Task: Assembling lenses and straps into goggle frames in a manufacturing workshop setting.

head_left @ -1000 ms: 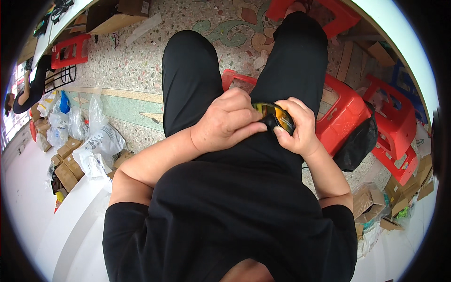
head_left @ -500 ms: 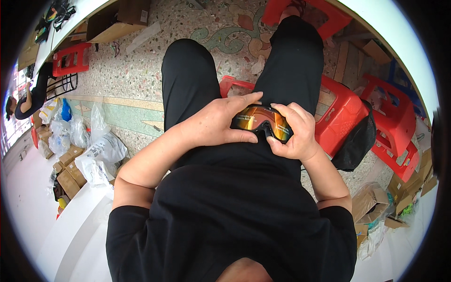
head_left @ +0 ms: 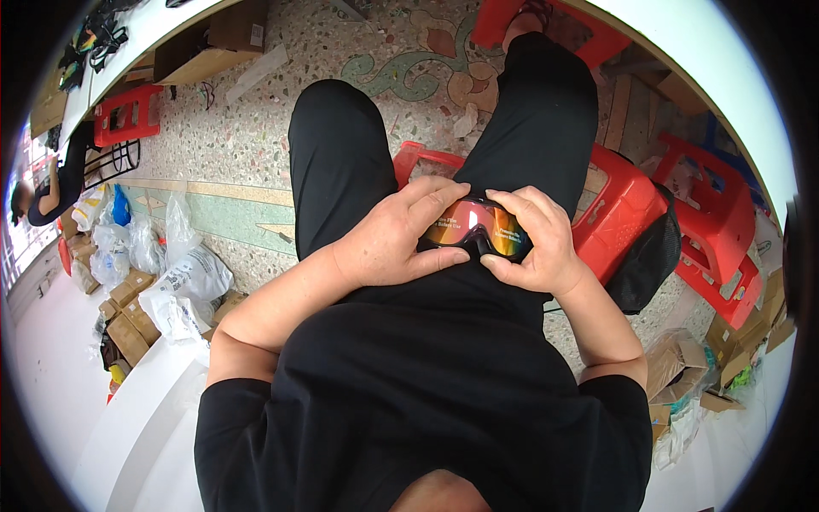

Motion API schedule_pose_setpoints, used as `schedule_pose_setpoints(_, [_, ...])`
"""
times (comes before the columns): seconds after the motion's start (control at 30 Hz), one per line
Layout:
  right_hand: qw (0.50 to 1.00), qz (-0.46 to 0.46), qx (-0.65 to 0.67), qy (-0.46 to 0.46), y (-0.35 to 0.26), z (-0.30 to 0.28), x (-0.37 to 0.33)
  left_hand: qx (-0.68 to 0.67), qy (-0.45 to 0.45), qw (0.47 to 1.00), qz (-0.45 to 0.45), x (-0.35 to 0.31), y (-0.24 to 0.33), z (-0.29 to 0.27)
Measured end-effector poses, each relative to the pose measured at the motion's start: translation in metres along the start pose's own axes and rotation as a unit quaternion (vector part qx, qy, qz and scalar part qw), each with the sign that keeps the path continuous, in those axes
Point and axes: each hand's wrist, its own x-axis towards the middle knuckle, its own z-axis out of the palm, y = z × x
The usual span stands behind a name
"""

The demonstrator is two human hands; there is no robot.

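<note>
Over my lap I hold a pair of goggles with a black frame and a mirrored orange-red lens that bears pale print. My left hand grips the left end, fingers along the upper edge and thumb below. Around the right end closes my right hand, its thumb near the nose notch. The lens faces up toward me, nose notch toward my body. Both ends of the goggles are partly covered by my fingers, and no strap can be made out.
Red plastic stools stand at my right, with a black mesh bag against one. Plastic bags and cardboard boxes are heaped at the left. An open carton lies at lower right. Another person is at far left.
The goggles have tilted and levelled slightly, so the lens reflection shifts from yellow to redder. Both hands keep their hold, and my left fingers have come down onto the upper edge.
</note>
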Motion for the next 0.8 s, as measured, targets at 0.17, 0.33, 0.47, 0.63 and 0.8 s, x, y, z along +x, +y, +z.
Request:
schedule_pose_setpoints(0.17, [0.996, 0.048, 0.037, -0.06, -0.002, -0.006, -0.009, -0.057, -0.073, 0.993, -0.073, -0.004, 0.0, -0.005])
schedule_pose_setpoints(0.33, [0.979, 0.138, 0.133, -0.074, -0.015, -0.001, -0.025, -0.107, -0.081, 0.985, -0.105, -0.012, 0.001, -0.002])
schedule_pose_setpoints(0.47, [0.957, 0.181, 0.22, -0.052, -0.017, 0.008, -0.034, -0.159, -0.053, 0.978, -0.126, -0.021, 0.004, 0.007])
schedule_pose_setpoints(0.63, [0.925, 0.231, 0.302, 0.015, -0.023, 0.032, -0.044, -0.176, -0.028, 0.973, -0.146, -0.028, 0.008, 0.012])
schedule_pose_setpoints(0.8, [0.96, 0.193, 0.182, 0.086, -0.03, 0.038, -0.034, -0.105, 0.041, 0.989, -0.095, -0.023, 0.012, 0.019])
